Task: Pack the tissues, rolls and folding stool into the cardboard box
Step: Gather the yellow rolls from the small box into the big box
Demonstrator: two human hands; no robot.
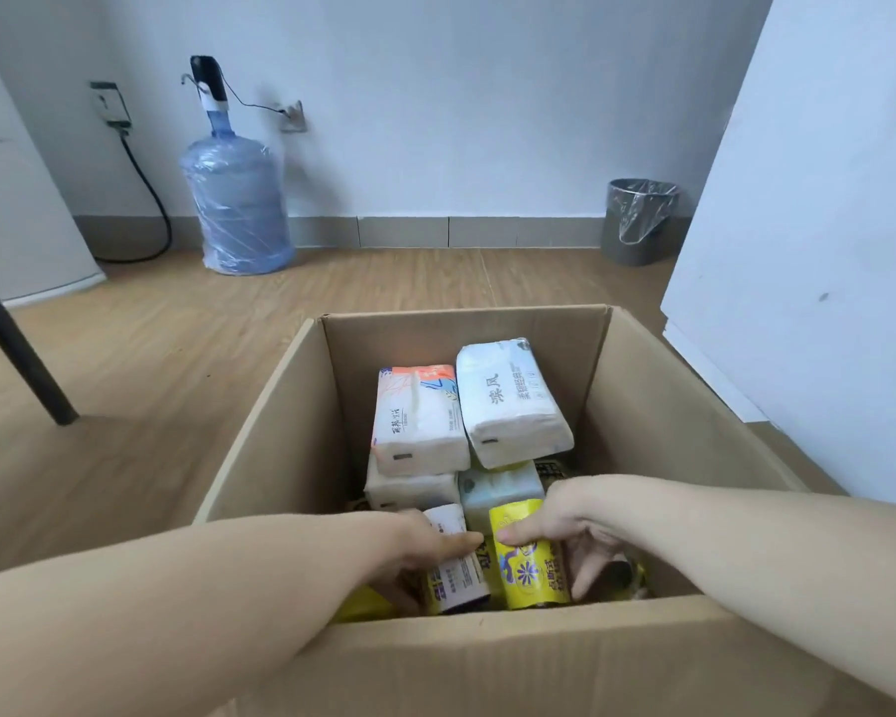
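Note:
An open cardboard box (291, 416) stands on the wooden floor in front of me. Inside lie several tissue packs: one with an orange-topped wrapper (417, 419), a white and pale blue one (510, 401), and others beneath them. Near the box's front wall my left hand (425, 553) grips a white and purple roll (456, 561). Beside it my right hand (559, 530) holds a yellow roll (526, 558). Both hands are down inside the box. A dark object (549, 468) shows under the packs; I cannot tell what it is.
A wrapped blue water jug (236, 204) with a pump stands against the back wall. A grey bin (640, 219) with a plastic liner is at the back right. A black leg (19, 344) slants at the left. A white wall panel (808, 251) is close on the right.

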